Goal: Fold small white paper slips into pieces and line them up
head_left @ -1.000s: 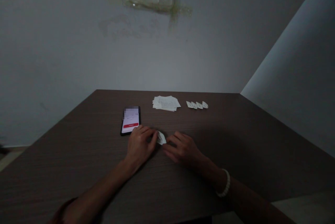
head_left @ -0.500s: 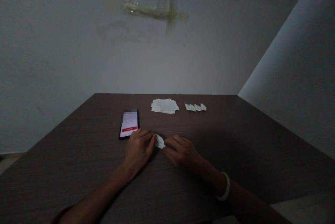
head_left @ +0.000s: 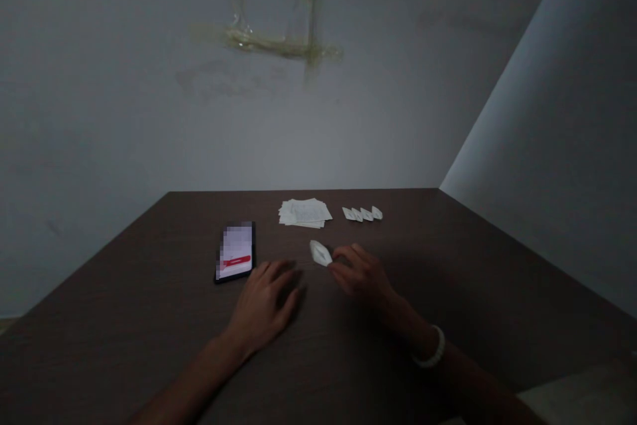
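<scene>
A small folded paper boat [head_left: 320,253], white and pointed at both ends, is pinched at its right tip by my right hand [head_left: 362,274], which wears a pale beaded bracelet [head_left: 434,349] at the wrist. My left hand [head_left: 263,302] rests low over the table with thumb and fingers apart, holding nothing. Just beyond its fingertips lies a phone [head_left: 236,251] with a lit screen and a red bar.
A loose pile of white paper sheets [head_left: 304,211] lies toward the back of the brown table [head_left: 164,319]. To its right, several similar folded paper boats [head_left: 362,214] sit in a row. Walls stand behind and at the right.
My left hand has let go of the paper boat and drawn back with its fingers spread. My right hand has carried the boat slightly right and away. The camera view has tilted a little upward.
</scene>
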Motion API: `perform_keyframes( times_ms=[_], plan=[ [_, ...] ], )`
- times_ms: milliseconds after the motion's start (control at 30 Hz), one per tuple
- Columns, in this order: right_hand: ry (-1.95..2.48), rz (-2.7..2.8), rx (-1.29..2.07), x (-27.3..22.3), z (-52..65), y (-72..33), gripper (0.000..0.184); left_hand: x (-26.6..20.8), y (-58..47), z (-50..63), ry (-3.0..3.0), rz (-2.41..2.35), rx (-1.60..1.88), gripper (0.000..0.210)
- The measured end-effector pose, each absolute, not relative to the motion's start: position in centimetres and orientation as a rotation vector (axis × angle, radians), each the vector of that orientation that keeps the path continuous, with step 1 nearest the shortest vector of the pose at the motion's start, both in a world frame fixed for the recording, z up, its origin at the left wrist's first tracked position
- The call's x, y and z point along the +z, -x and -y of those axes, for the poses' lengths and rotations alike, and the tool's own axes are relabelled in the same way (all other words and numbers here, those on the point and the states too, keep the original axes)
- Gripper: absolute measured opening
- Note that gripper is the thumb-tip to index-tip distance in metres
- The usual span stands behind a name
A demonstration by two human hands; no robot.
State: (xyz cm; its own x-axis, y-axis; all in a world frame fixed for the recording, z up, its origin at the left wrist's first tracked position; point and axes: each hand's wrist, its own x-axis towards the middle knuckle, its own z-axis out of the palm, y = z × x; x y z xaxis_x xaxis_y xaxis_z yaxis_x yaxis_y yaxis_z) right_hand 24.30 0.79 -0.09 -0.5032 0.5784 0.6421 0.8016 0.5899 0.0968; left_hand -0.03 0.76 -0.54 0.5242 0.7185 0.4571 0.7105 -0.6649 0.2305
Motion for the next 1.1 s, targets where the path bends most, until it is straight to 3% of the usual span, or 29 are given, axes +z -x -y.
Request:
perform_keyframes(
  times_ms=[233,500,1100],
  plan=[
    [1.419,2.195,-0.697,1.2,-5.3,-33.9,0.008,-1.1,-0.3,-0.3,-2.851,-1.124,0.521,0.043],
    [1.884,2.129,-0.744,0.7,-9.2,-41.5,0.014,-1.9,0.2,-0.9,-2.902,-1.137,0.490,0.046],
    [1.987,2.258,-0.643,0.9,-12.1,-40.6,0.022,-2.0,0.4,-1.2,-2.860,-1.160,0.378,0.048]
  ],
)
